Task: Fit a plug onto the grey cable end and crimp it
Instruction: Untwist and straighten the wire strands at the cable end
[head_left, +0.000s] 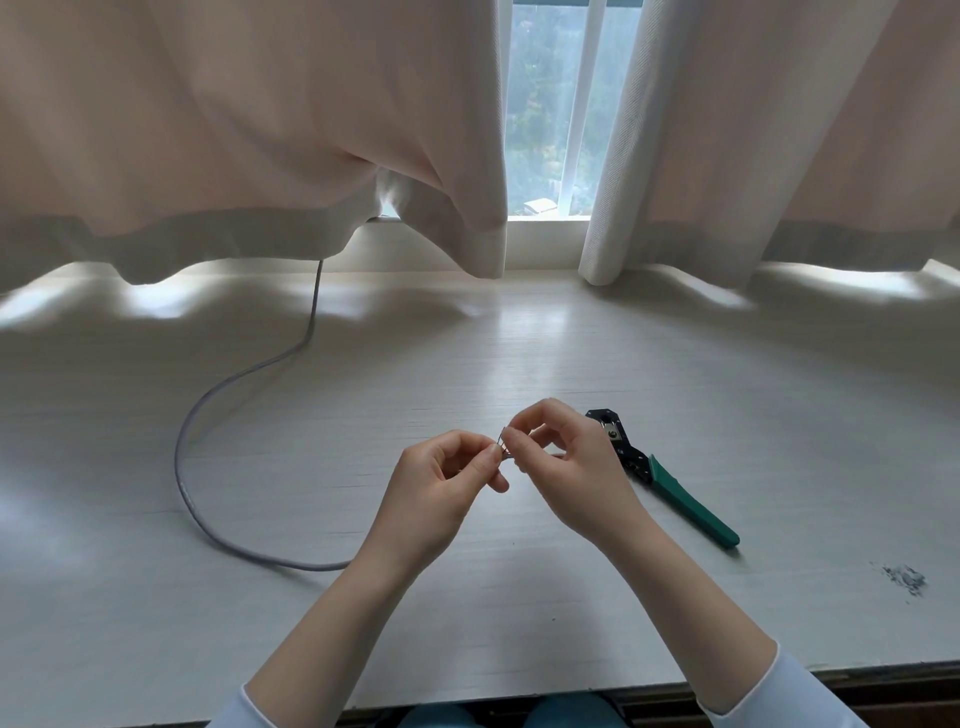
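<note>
Pale curtains (218, 130) hang across the far side of the white tabletop (519, 353), parted behind it to show a strip of window (550, 104); the grey cable (182, 457) drops from under the left curtain onto the tabletop, sweeps in a wide loop over its left half and runs back toward the middle, where it passes behind the left wrist; the left hand (441, 483) and right hand (566, 457) meet above the middle of the tabletop, both with fingers curled; the left hand pinches the cable's end between thumb and forefinger, and the right hand pinches the thin wires (503, 441) that stick out of that end, the two sets of fingertips almost touching; whether a plug is among the fingers cannot be told; the crimping tool (670, 480), black at the head with green handles, lies flat on the tabletop just right of the right hand, its head partly hidden behind that hand; a small heap of grey scraps (904, 578) lies near the tabletop's front right edge.
</note>
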